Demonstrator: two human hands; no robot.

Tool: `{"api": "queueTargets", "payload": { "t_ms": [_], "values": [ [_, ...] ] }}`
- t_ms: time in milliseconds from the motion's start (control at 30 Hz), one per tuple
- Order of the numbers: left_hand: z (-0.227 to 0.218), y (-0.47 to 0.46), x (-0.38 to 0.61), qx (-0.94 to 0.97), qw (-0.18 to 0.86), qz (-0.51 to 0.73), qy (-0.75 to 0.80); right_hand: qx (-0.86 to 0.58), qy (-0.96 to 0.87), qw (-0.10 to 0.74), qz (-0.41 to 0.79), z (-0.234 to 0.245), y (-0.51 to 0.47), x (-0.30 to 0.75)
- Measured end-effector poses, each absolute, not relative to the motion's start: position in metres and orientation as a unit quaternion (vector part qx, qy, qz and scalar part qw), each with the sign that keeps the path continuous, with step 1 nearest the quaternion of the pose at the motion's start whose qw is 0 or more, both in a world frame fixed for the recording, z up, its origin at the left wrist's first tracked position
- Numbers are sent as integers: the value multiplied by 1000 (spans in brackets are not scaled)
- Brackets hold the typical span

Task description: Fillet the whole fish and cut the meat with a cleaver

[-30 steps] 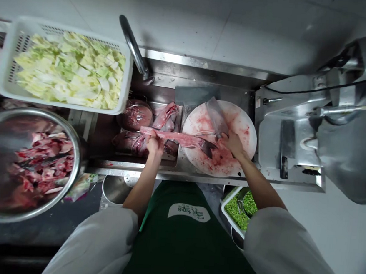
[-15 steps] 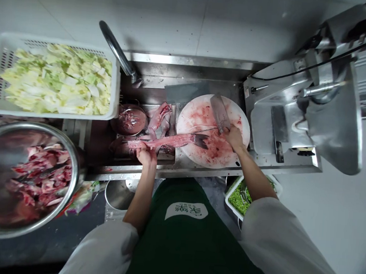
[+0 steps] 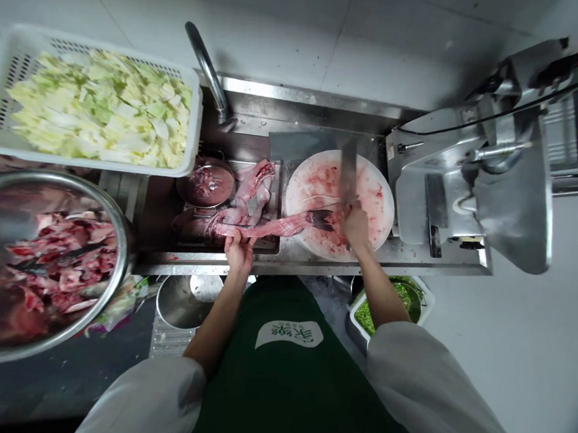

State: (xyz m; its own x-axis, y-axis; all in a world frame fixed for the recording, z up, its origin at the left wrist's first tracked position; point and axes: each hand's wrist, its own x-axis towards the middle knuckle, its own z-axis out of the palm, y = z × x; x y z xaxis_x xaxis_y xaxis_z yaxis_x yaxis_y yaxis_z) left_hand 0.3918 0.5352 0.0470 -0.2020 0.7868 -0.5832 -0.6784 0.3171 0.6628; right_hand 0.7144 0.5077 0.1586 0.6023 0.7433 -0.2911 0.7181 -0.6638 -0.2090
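Note:
My left hand (image 3: 240,251) grips the near-left end of a long pink fish backbone (image 3: 283,226). Its dark tail fin lies on the round white cutting board (image 3: 304,175), which is smeared with blood. My right hand (image 3: 356,226) is closed round the handle of a cleaver (image 3: 349,168), whose blade, blurred, stands over the board and points away from me. A thin pale strip lies on the board left of the blade. Below the held end, fish pieces (image 3: 256,184) lie in the sink beside a metal bowl (image 3: 206,184) of reddish liquid and scraps.
A white basket (image 3: 189,157) of chopped cabbage and a large steel bowl (image 3: 122,257) of cut fish stand at left. A faucet (image 3: 207,69) rises behind the sink. At right, a second cleaver (image 3: 435,210) rests on a slicing machine (image 3: 512,199). Chopped greens (image 3: 402,294) sit below the counter.
The cleaver has turned from slanting leftward to nearly straight away from me, and my right hand has shifted slightly left. My left hand still holds the fish backbone. The whole view has shifted a little.

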Motion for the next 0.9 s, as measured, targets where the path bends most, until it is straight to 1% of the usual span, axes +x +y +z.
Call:
{"api": "queueTargets", "payload": {
  "t_ms": [167,267,333,400,467,533,700,767,900],
  "values": [
    [50,535,388,45,638,571,514,-861,-449,-3,239,148,486,636],
    [52,537,389,33,645,564,515,-855,-454,-23,248,146,483,619],
    [54,539,389,24,652,563,507,-859,-449,-28,243,155,486,619],
    [54,539,389,13,657,566,498,-871,-440,-17,217,168,490,625],
    [54,539,390,6,660,565,494,-882,-436,15,178,180,493,629],
    [54,539,389,11,662,560,498,-886,-433,39,160,183,495,627],
    [52,544,385,54,674,544,496,-888,-398,-15,232,150,493,616],
    [51,549,383,72,672,542,499,-886,-400,2,236,137,492,623],
    [55,563,379,65,663,544,509,-859,-427,90,268,125,487,664]
  ]
}}
